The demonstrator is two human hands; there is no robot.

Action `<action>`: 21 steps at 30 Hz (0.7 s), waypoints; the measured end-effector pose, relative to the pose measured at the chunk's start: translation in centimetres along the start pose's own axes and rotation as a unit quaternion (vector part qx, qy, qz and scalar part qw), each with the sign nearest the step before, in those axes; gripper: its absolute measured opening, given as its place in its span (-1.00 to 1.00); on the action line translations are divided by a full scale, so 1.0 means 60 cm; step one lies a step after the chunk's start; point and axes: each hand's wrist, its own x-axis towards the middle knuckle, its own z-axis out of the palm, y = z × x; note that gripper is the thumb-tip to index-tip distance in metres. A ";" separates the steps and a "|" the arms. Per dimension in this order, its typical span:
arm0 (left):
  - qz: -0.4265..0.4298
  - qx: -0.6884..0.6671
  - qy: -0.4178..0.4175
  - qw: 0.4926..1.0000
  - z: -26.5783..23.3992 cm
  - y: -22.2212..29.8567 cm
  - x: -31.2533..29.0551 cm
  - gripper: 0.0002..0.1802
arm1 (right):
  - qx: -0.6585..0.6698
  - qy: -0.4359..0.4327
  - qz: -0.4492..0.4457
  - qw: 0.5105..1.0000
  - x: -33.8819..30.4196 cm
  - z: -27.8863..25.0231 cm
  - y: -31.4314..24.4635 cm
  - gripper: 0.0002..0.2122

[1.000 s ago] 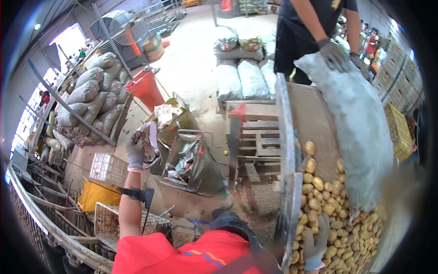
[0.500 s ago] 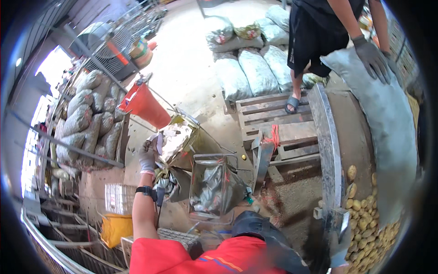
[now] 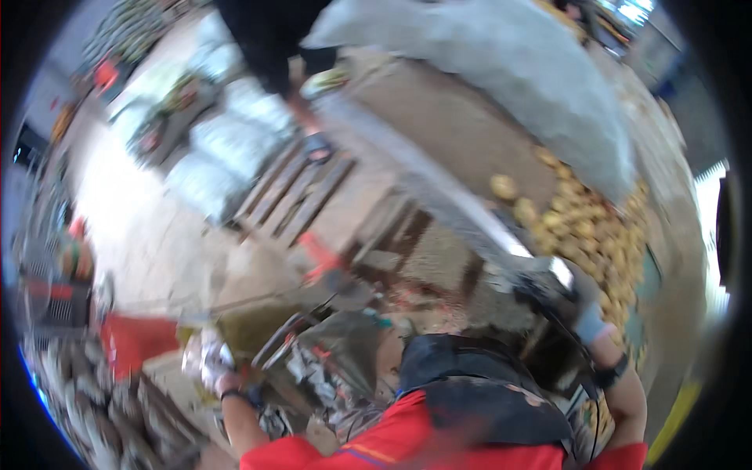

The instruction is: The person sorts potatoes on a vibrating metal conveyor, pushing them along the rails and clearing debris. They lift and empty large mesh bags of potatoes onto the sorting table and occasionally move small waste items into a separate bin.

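Observation:
The picture is smeared by motion. My left hand [image 3: 205, 360], in a pale glove, is at the lower left beside a metal chute [image 3: 321, 352]; whether it holds anything is lost in the blur. My right hand [image 3: 586, 307], in a grey glove, rests by the near corner of the metal-edged sorting table [image 3: 439, 192]. Yellowish potatoes [image 3: 587, 227] lie heaped on the table just beyond that hand. A large grey sack [image 3: 501, 70] lies tipped over the table's far end.
Another person in dark clothes [image 3: 266, 39] stands at the top beside the sack. A wooden pallet [image 3: 301, 192] lies on the floor left of the table. White filled sacks [image 3: 211, 157] sit further left, and a red container [image 3: 137, 341] stands by my left hand.
The view has swung and tilted sharply, so the table now runs diagonally. My left hand has dropped lower left by the chute. My right hand now shows at the table's corner.

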 end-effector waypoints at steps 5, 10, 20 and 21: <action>0.021 -0.192 0.210 0.958 -0.075 0.052 0.051 0.00 | 0.308 -0.035 0.207 0.928 0.013 -0.001 -0.038 -0.51; 0.131 -0.417 0.434 0.787 -0.241 0.211 0.030 -0.13 | -0.121 -0.173 0.213 0.954 0.014 -0.037 -0.044 -0.45; 0.557 -0.460 0.361 0.589 -0.454 0.541 -0.359 -0.36 | -0.116 -0.162 0.096 0.975 0.072 -0.071 0.180 -0.53; 0.594 -0.401 0.380 0.585 -0.460 0.571 -0.419 -0.34 | -0.141 -0.181 0.116 0.966 0.053 -0.077 0.202 -0.48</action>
